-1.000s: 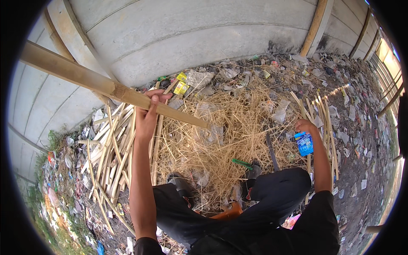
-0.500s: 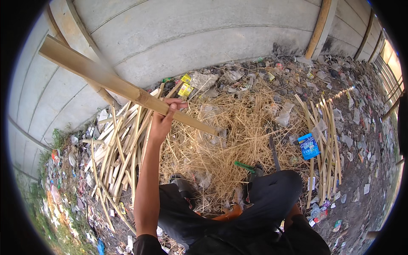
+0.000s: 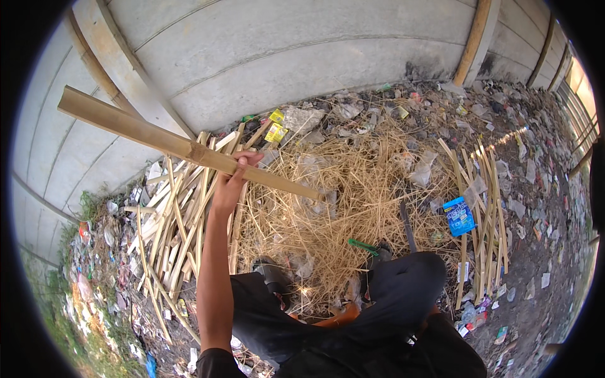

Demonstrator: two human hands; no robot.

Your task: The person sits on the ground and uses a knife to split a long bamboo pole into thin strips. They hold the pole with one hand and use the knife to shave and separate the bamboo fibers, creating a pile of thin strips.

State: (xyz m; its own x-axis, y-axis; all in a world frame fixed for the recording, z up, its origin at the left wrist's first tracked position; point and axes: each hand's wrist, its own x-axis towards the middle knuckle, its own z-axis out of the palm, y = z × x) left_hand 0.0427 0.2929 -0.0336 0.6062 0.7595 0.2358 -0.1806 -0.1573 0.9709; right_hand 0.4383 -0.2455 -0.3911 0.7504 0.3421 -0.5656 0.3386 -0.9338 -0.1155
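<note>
My left hand [image 3: 232, 177] is closed around the middle of a long split bamboo piece [image 3: 151, 137]. The bamboo slants from the upper left down to the right, its lower end over the straw-like shavings [image 3: 353, 220] on the ground. Its wider upper end is raised in front of the wall. My right hand is hidden beside my bent right leg, where a dark sleeve [image 3: 447, 346] shows. On the shavings by my right knee lies a long, dark, blade-like thing [image 3: 407, 225]. Close to it is a thin green thing [image 3: 363, 246].
Many split bamboo strips [image 3: 170, 233] are heaped at the left, and a smaller bundle [image 3: 490, 220] lies at the right under a blue packet [image 3: 458, 216]. A grey panel wall [image 3: 302, 63] with wooden posts [image 3: 474, 41] stands ahead. Litter [image 3: 529, 189] covers the ground around.
My left hand has shifted slightly left and down with the bamboo. The raised end of the bamboo has dropped, so it slants less steeply. Less of my right forearm shows beside the leg.
</note>
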